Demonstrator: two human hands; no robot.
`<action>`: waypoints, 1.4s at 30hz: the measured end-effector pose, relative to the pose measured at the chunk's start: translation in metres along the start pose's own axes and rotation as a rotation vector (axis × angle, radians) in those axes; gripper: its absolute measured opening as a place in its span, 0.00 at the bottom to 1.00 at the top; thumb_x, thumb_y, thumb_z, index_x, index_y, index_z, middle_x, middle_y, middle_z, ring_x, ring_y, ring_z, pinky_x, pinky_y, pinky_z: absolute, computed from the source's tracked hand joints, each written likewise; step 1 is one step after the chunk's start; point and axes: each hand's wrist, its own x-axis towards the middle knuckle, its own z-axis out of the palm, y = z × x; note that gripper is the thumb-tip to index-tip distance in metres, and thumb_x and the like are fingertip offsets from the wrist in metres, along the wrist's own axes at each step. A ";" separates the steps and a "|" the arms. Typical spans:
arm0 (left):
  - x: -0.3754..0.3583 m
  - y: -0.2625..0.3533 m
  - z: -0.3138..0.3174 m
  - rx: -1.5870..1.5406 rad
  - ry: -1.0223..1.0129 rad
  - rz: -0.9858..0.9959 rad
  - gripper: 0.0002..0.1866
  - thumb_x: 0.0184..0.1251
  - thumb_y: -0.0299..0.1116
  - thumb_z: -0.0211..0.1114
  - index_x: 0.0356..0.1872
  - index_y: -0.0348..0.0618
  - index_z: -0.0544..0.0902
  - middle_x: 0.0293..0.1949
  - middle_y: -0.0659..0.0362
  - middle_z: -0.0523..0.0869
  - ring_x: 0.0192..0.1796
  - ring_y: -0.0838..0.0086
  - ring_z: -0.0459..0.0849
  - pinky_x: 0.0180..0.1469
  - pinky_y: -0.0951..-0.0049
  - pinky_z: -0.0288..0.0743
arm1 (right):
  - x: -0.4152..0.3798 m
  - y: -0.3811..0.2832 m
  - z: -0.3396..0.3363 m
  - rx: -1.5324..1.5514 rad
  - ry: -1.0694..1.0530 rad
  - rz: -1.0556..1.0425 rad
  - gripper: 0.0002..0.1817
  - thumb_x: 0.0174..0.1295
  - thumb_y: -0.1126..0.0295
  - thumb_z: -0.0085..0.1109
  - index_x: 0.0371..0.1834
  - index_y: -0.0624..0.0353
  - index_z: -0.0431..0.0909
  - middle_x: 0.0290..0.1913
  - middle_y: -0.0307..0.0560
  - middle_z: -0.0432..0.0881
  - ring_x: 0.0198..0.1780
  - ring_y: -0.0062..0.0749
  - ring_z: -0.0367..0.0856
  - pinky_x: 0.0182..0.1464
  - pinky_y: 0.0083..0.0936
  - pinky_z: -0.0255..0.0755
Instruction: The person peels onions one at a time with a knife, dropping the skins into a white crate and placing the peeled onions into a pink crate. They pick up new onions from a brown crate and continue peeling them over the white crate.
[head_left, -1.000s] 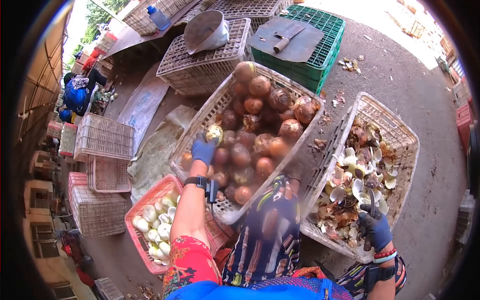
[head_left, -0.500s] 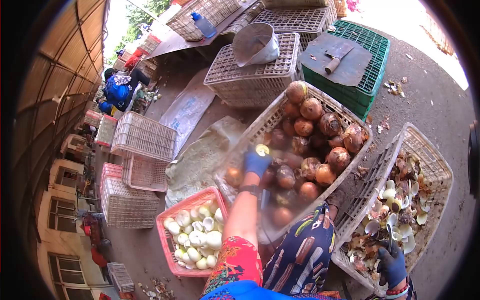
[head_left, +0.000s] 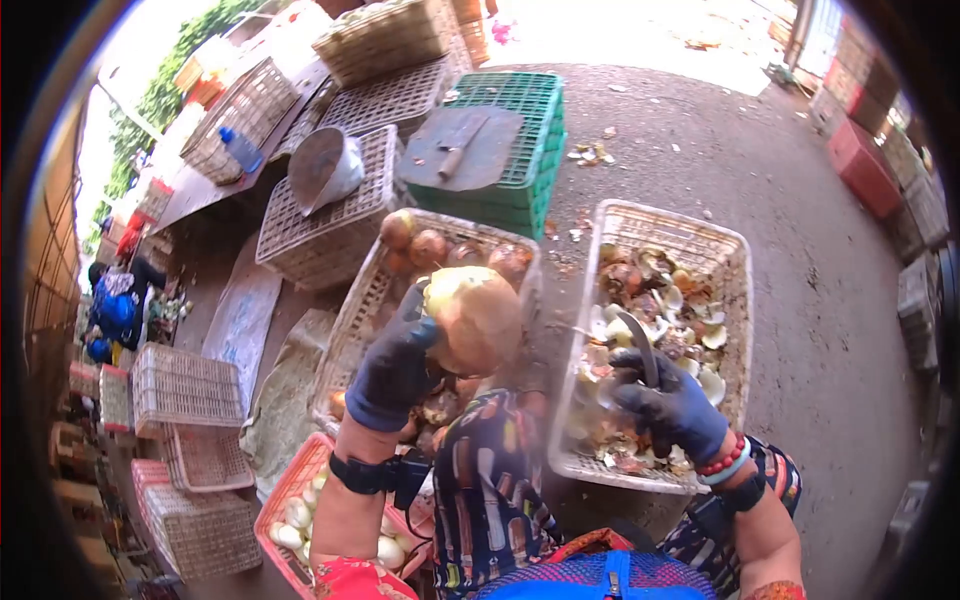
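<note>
Have just raised an onion in the left hand, from low in the onion crate to up in front of it, looming much larger in view. Have brought the right hand inward too, with a knife in it, over the peel crate. By the look of it, puts onion and blade within easy reach of each other, so likely done with picking up and not yet cutting; shows no contact between them. Clamped with the left fingers round the left side of the onion; closed with the right ones about the knife's handle, blade slanting upward. Looks big and round, golden-brown over most of the skin, paler and yellowish at the top; cannot tell, for the blur, whether trimmed there. Appears mostly still in its skin, unlike the white onions in the pink crate, and well apart from the loose peels.
</note>
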 end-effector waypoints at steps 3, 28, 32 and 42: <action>0.015 0.057 0.088 0.195 -0.132 0.130 0.26 0.64 0.25 0.60 0.64 0.30 0.71 0.58 0.49 0.79 0.60 0.60 0.79 0.63 0.65 0.71 | -0.010 -0.032 0.011 0.256 -0.072 -0.182 0.32 0.61 0.61 0.70 0.67 0.59 0.69 0.44 0.38 0.82 0.36 0.19 0.77 0.33 0.17 0.71; 0.106 -0.151 0.242 -0.662 0.072 -0.064 0.12 0.77 0.43 0.57 0.41 0.46 0.78 0.31 0.67 0.77 0.33 0.83 0.74 0.37 0.76 0.72 | 0.014 0.137 -0.200 0.229 -0.013 -0.240 0.29 0.71 0.50 0.53 0.69 0.54 0.69 0.55 0.41 0.80 0.49 0.27 0.79 0.50 0.27 0.74; 0.091 -0.115 0.233 -1.131 -0.172 -0.472 0.21 0.69 0.57 0.61 0.32 0.48 0.81 0.27 0.62 0.82 0.30 0.74 0.80 0.35 0.67 0.75 | 0.017 0.109 -0.167 0.391 -0.154 -0.270 0.29 0.73 0.53 0.51 0.71 0.57 0.65 0.61 0.44 0.76 0.58 0.33 0.74 0.63 0.32 0.64; 0.080 -0.094 0.209 -1.011 -0.230 -0.454 0.16 0.68 0.47 0.66 0.43 0.46 0.79 0.35 0.61 0.82 0.36 0.77 0.82 0.36 0.70 0.81 | -0.002 0.057 -0.126 -0.403 0.386 -0.339 0.18 0.74 0.54 0.51 0.54 0.57 0.74 0.45 0.41 0.77 0.35 0.30 0.76 0.44 0.30 0.73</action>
